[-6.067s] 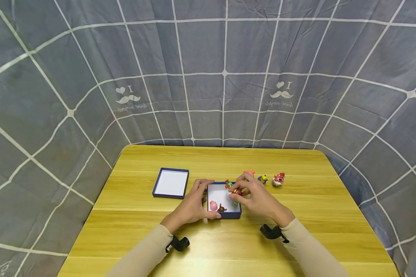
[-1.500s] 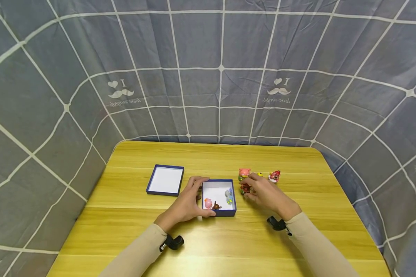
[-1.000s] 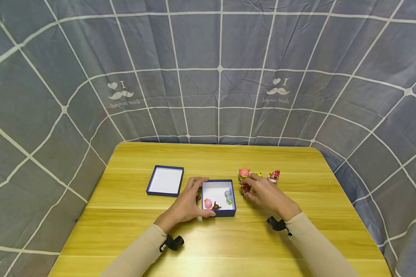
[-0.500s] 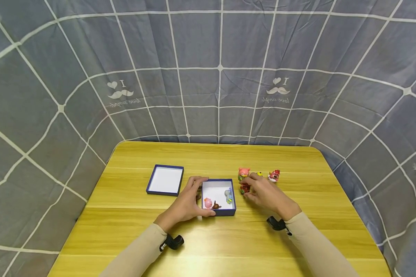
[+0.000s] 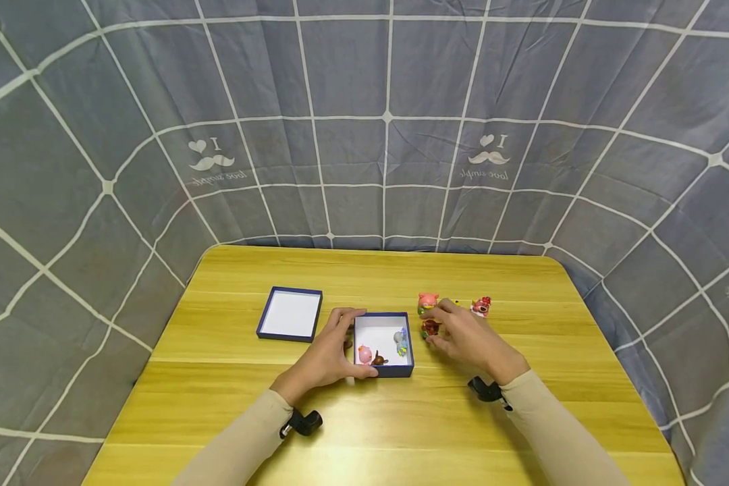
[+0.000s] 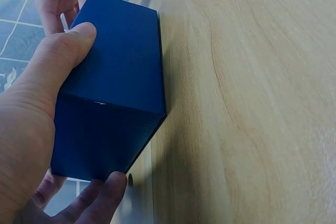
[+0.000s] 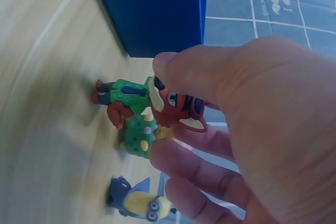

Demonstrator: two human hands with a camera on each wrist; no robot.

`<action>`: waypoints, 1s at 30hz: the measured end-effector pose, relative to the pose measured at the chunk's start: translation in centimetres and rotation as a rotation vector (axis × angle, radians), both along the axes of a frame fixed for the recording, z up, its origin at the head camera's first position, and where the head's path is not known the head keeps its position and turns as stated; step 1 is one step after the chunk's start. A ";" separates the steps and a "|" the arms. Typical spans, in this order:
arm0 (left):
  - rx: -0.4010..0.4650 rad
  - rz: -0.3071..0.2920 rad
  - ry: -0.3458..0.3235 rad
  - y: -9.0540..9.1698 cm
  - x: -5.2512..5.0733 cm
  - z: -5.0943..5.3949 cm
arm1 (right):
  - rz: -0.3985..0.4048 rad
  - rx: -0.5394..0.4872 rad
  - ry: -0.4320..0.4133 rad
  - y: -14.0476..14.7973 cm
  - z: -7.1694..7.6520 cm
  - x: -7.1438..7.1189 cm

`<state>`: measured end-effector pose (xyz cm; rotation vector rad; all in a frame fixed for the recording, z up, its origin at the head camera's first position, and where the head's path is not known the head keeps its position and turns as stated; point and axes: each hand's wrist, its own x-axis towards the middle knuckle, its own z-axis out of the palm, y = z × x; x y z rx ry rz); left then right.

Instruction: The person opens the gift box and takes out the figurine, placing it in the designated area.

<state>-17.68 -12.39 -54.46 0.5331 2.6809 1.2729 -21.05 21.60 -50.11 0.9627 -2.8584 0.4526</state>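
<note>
My left hand grips the near left corner of an open blue box with a white inside; its thumb presses the front wall. Inside lie a pink figurine, a small brown figurine and a grey-blue figurine. Right of the box, my right hand pinches a fox figurine in a green shirt by its head, thumb before it and fingers behind. Feet on the table, the fox stands upright. Behind it is a pink-headed figurine in green.
The blue lid lies white side up on the left of the wooden table. Beyond my right hand stand a Minion figurine and a pink bear figurine. A grey checked curtain surrounds the table.
Several seconds ago my right hand held the fox over the box; since then it has come right, down to the table. Lately its fingers have loosened slightly. My left hand stays on the box.
</note>
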 end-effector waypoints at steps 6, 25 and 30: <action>-0.002 0.002 0.003 0.0 0.0 0.1 | -0.018 -0.019 0.056 -0.1 0.3 0.0; 0.004 -0.007 0.004 -0.1 0.1 -0.1 | 0.192 -0.086 0.208 -3.7 2.3 1.2; 0.004 -0.016 0.023 0.1 0.0 -0.2 | 0.262 -0.050 0.099 -5.1 2.7 1.6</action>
